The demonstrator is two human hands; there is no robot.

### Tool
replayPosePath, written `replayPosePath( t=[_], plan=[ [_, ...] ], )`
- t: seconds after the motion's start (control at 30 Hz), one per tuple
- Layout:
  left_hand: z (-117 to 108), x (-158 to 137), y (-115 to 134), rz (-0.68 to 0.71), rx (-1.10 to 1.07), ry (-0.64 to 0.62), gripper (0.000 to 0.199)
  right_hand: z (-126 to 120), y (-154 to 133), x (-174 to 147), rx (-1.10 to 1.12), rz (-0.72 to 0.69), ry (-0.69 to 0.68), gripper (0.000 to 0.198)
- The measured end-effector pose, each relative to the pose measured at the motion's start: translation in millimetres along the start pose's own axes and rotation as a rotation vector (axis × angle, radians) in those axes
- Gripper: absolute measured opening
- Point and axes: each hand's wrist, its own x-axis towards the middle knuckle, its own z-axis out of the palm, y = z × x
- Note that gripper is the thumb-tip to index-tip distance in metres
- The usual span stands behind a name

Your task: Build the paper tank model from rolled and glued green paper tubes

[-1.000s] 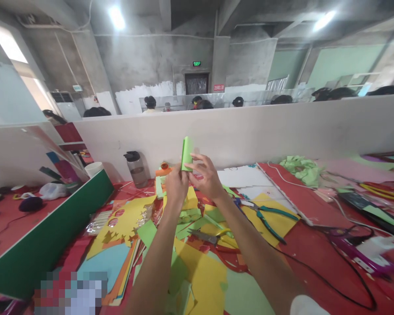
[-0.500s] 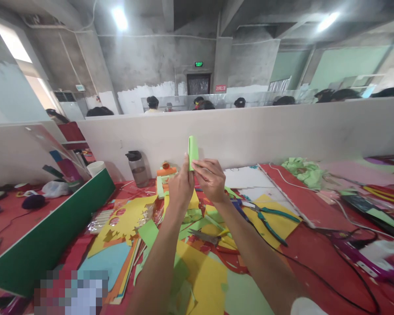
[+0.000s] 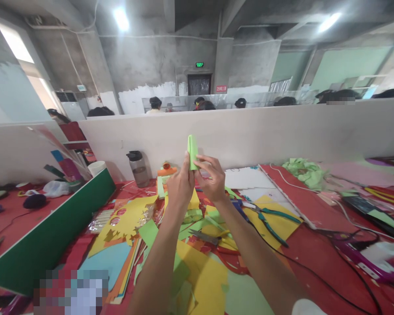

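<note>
A folded piece of light green paper (image 3: 192,151) stands upright above the table, in front of the white partition. My left hand (image 3: 181,186) grips its lower left side, with the thumb or a finger along the edge. From the right, my right hand (image 3: 212,177) pinches the lower part of the same paper. Both hands are closed on it, and some fingertips are hidden behind it. Below the arms lie scissors with yellow handles (image 3: 228,241) and pliers with teal handles (image 3: 272,218), on yellow paper sheets (image 3: 203,275) and green scraps.
A dark-lidded water bottle (image 3: 138,169) stands by the partition (image 3: 265,131). A green board (image 3: 52,232) rises at the left, next to a white cup (image 3: 96,167). Crumpled green paper (image 3: 304,172) and a purple glue gun (image 3: 367,260) lie at the right. A black cable crosses the red table.
The green paper has tilted slightly to the left and shows a wider face. My right fingers have shifted and spread a little on its side; both hands stay at the same place.
</note>
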Motion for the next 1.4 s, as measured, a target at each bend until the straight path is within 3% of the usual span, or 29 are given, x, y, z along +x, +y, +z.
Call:
replayPosePath(
  t=[0.13,0.2,0.33,0.43,0.53,0.73,0.97,1.4],
  plan=[
    [4,-1,-4,0.024,0.006,0.007,0.053,4,-11,5,0.253,0.208,0.027,0.010],
    [8,-1,-8,0.036,0.008,0.031,0.053,6,-12,7,0.356,0.291,0.017,0.009],
    [12,-1,-18,0.070,0.015,0.046,0.054,4,-9,10,0.532,0.427,-0.128,0.023],
    [14,-2,-28,0.108,0.029,0.027,0.054,0,-7,12,0.665,0.520,-0.230,0.045],
    [17,-2,-40,0.190,0.025,0.038,0.052,-3,-6,16,0.796,0.671,-0.238,0.066],
    [23,-2,-57,0.470,0.091,-0.035,0.049,-1,4,18,0.864,0.961,-0.140,0.035],
    [26,-2,-67,0.627,0.120,-0.048,0.054,-1,15,15,0.842,1.030,0.014,0.032],
    [24,-1,-85,0.650,0.058,0.065,0.046,-2,4,18,0.802,0.948,-0.046,0.029]
  ],
)
